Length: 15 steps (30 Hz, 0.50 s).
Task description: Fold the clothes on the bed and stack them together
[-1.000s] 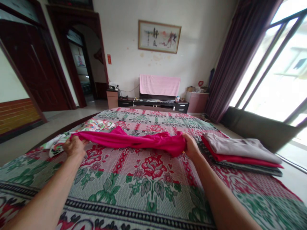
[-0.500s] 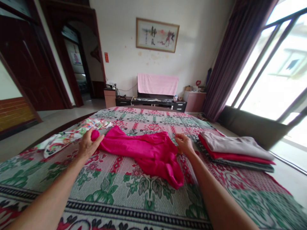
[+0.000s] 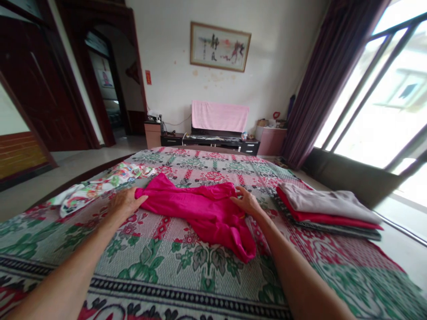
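A bright pink garment (image 3: 193, 204) lies rumpled on the patterned bedspread (image 3: 147, 262), one part of it angled toward me at the right. My left hand (image 3: 125, 202) is closed on its left end, the thumb on top of the cloth. At the garment's upper right edge is my right hand (image 3: 247, 201); its thumb and fingers are apart, with the fingertips touching the fabric. Just beyond my left hand lies a white garment with a colourful print (image 3: 103, 184). To the right of my right hand sits a stack of folded clothes, with a light grey one (image 3: 323, 202) on top.
Under the grey piece are a red folded garment (image 3: 316, 217) and a dark one (image 3: 340, 231). Beyond the bed's far edge stands a low black cabinet (image 3: 216, 143) with a pink cloth (image 3: 220, 115) above it. A window and purple curtain (image 3: 320, 89) are on the right.
My right hand has moved left onto the garment's edge, its fingers spreading. My left hand has turned and lowered, still gripping the left end. The garment is almost unmoved.
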### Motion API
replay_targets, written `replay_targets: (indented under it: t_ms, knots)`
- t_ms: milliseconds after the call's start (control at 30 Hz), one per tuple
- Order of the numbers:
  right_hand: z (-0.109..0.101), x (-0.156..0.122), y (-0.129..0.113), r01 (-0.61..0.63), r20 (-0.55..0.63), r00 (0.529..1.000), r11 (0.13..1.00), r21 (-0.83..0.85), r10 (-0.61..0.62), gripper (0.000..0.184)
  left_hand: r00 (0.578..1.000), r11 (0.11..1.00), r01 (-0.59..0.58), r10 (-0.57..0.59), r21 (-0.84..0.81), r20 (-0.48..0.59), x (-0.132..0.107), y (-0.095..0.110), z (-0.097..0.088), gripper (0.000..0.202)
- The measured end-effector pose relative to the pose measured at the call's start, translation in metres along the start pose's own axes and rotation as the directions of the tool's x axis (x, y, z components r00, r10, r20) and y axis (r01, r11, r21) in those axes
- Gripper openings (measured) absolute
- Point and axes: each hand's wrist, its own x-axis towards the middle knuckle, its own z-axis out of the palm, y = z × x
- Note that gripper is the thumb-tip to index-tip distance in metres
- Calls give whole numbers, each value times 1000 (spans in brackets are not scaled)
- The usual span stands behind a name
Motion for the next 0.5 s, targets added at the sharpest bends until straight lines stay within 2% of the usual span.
replay_targets:
  t_ms: [67,133,200,267,300,367,433,467,500]
  knots:
    - [4,-3,-8,52,26,998,996,-69,-50,57,1000,1000,-15,15,-4,24,-1,2,-6,46]
    - [9,-6,-15,102,44,994,985,-137,-97,49,999,997,12,-9,-82,32,0,4,-11,42]
    - [13,-7,-20,145,56,989,979,-140,-138,32,996,963,87,-86,-255,14,1,7,-17,38]
    - [12,-5,-24,145,29,989,988,-57,-144,19,982,846,157,-189,-509,-12,1,12,-22,34]
    - [10,-4,-26,124,5,992,992,16,-124,16,970,739,173,-241,-651,-16,2,15,-26,33]
    - [-1,-1,-30,43,-21,999,971,233,-39,12,949,439,159,-315,-884,15,2,22,-35,37]
    - [-18,-1,-35,-51,46,998,864,500,32,23,944,109,113,-321,-988,73,2,27,-46,41]
    - [-28,-3,-38,-101,110,993,781,616,41,31,945,-22,101,-309,-995,103,2,28,-52,40]
    - [-39,-5,-41,-156,185,982,698,699,33,36,945,-112,102,-299,-988,131,1,28,-58,36]
